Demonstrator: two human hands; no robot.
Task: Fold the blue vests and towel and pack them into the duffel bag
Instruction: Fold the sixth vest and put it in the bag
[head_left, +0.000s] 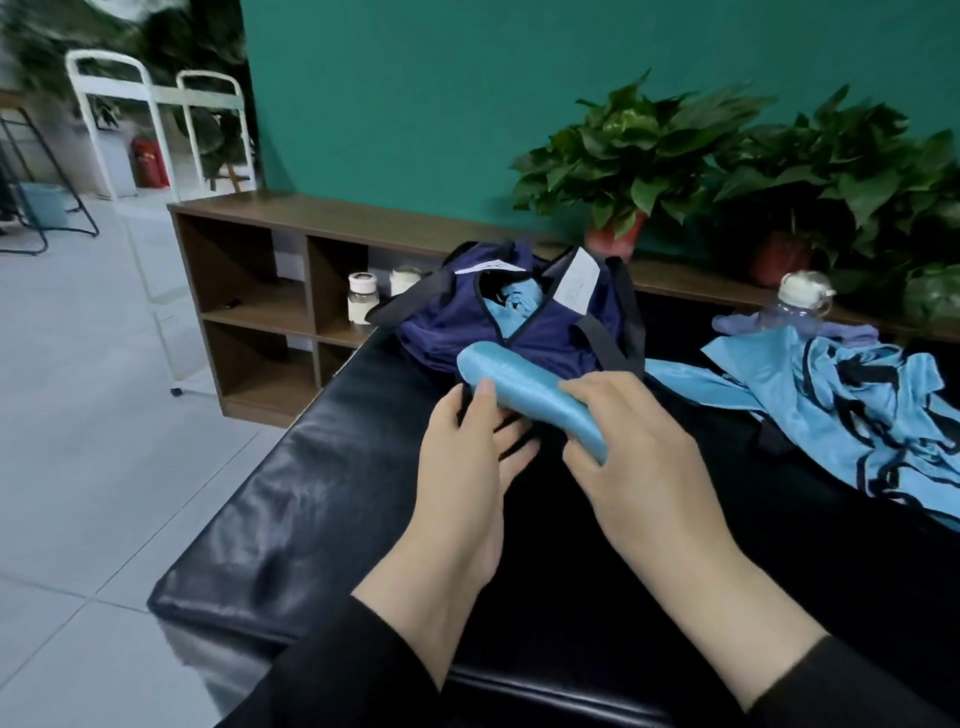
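Duffel bag (519, 322) navy, unzipped, on black counter (291, 467), blue cloth showing inside | loose blue vests (852, 410) heaped at counter's right | folded vest (524, 384) held just before bag | right hand (639, 457) curled around its right end | left hand (467, 457) gripping left end, thumb on top

I can't read any words here. A white paper tag (575, 285) on the duffel bag (545, 332), beyond my fingers, has tiny print, too blurry to read.

Folded blue vest (524, 384) held before the open navy duffel bag (467, 322).
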